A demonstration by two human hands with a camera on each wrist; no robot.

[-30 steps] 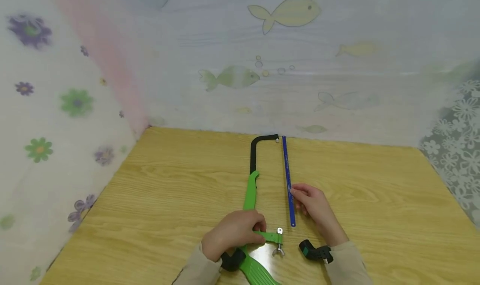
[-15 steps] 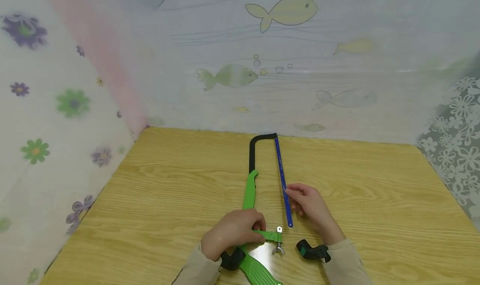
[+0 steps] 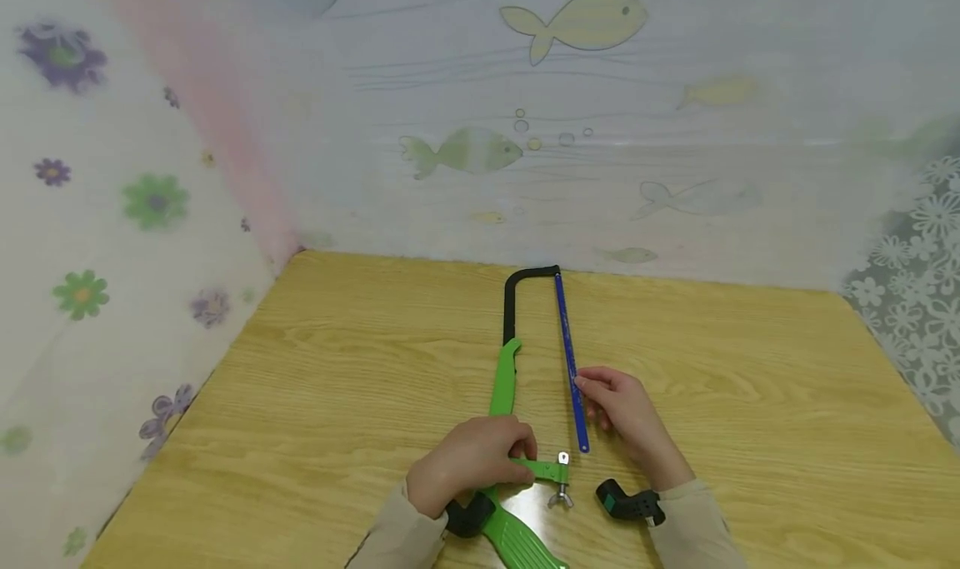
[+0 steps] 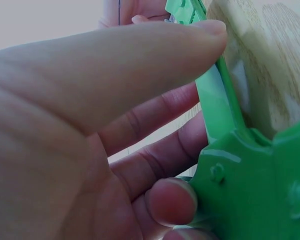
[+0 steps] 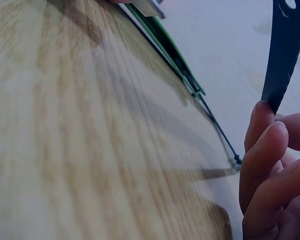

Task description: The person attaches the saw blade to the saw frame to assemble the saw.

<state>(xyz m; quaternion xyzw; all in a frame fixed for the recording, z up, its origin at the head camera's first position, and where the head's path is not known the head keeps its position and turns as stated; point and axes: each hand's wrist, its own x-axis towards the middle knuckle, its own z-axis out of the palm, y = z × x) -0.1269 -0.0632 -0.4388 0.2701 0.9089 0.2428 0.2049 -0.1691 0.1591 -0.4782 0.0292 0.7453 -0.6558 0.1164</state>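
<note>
A hacksaw frame [image 3: 504,381] with a green body and a black bent front bar [image 3: 510,306] lies on the table. My left hand [image 3: 480,461] grips its green rear part, thumb and fingers on either side of the green strip [image 4: 217,100] in the left wrist view. Between thumb and fingers, my right hand [image 3: 630,415] pinches a blue hacksaw blade [image 3: 567,336]. The blade's far end meets the tip of the black bar; whether it is hooked there I cannot tell. Its near holed end lies beside the silver blade holder [image 3: 563,459], apart from it. A wing nut [image 3: 560,497] sits below that holder.
The wooden table [image 3: 360,369] runs back to a wall covering [image 3: 450,69] printed with fish. Another covering with flowers [image 3: 82,294] borders the left side. Black wrist devices [image 3: 626,502] are worn at both sleeves.
My right hand has shifted the blade slightly left, so its far end, earlier to the right of the black bar's tip, now meets that tip. My left hand keeps its grip on the frame.
</note>
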